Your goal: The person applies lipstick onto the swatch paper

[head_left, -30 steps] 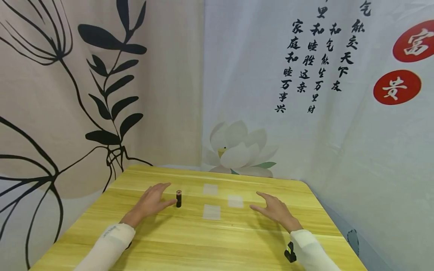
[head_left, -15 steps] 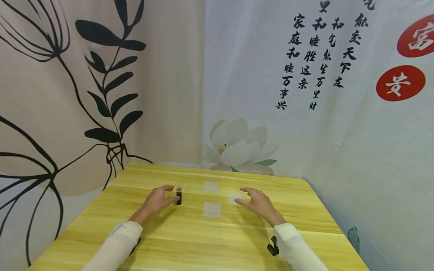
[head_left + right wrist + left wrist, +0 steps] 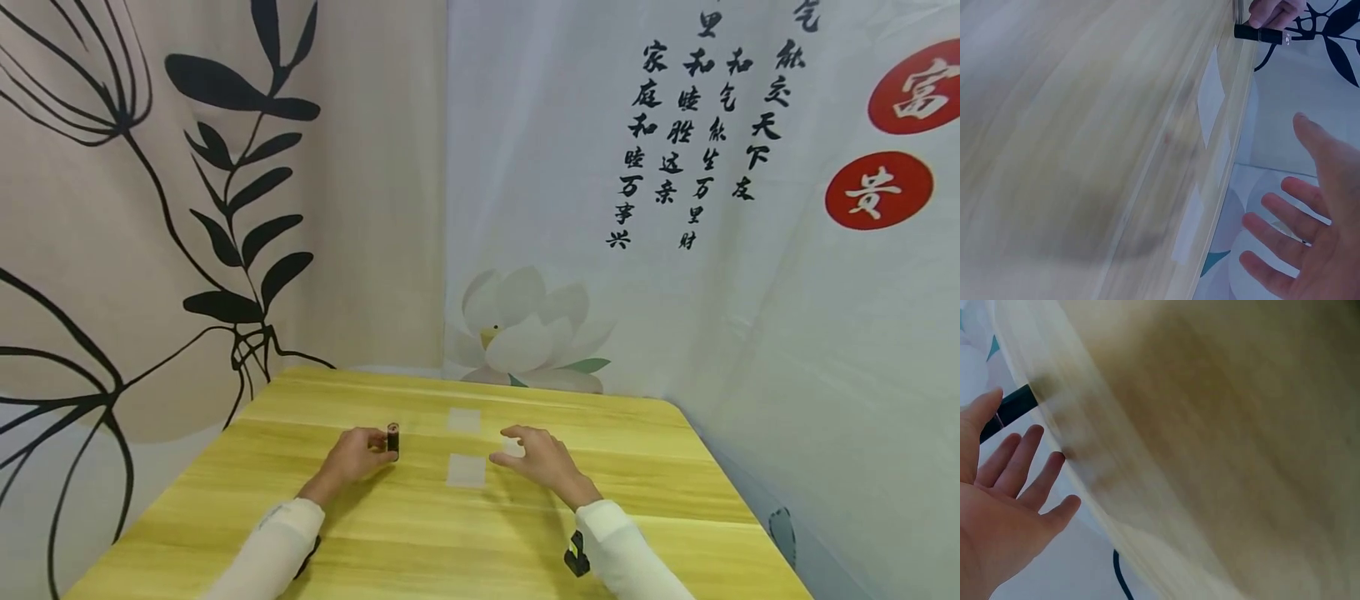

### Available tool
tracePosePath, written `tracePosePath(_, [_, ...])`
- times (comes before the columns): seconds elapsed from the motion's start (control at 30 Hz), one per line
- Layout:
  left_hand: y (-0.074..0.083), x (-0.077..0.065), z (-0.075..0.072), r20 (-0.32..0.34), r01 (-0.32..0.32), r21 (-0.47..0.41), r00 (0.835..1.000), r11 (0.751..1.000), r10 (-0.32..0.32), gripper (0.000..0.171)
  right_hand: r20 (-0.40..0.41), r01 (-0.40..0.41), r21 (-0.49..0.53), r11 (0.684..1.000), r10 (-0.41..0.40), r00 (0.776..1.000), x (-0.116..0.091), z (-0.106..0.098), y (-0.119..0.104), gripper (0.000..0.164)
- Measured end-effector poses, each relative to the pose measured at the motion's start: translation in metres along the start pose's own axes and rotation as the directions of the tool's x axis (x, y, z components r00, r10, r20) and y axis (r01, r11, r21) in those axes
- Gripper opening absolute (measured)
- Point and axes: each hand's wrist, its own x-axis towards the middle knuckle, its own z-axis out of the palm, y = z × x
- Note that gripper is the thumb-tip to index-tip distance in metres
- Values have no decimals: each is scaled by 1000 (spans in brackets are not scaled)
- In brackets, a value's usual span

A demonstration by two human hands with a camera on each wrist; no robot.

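A small black tube with a pinkish seam, like a lipstick, stands upright on the table. My left hand pinches it from the left, thumb in front and index finger behind. In the left wrist view the thumb lies against the black tube, while the other fingers are spread loosely. My right hand hovers over the right pale square, partly covering it, with fingers apart and holding nothing. The right wrist view shows the right hand's fingers spread, and the left hand's fingers on the tube.
Two more pale squares lie on the wooden table between the hands, one nearer and one farther. A printed curtain hangs behind the table. Each wrist wears a small black device.
My left hand has moved slightly right and closed its thumb and index finger on the tube. My right hand has moved left, to over the right pale square. The tube still stands upright.
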Motion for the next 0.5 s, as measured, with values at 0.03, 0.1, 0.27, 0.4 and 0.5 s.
tracePosePath(0.03, [-1,0,1,-5,-5,2,1000,1000,5,40,1,0,-2,1000,0,1000,1,2,-1,57])
tracePosePath(0.1, [-3,0,2,-13,-11,5,1000,1000,11,37,3,4,-4,1000,-4,1000,2,4,-4,57])
tracePosePath(0.27, [-3,0,4,-33,-9,8,999,1000,10,26,5,15,-19,1000,-15,1000,4,7,-12,56])
tracePosePath(0.4, [-1,1,7,-41,-27,15,999,1000,27,20,8,16,-33,999,-15,1000,4,7,-13,55])
tracePosePath(0.5, [2,2,8,-47,-34,9,998,999,34,18,13,14,-37,999,-14,1000,3,8,-12,55])
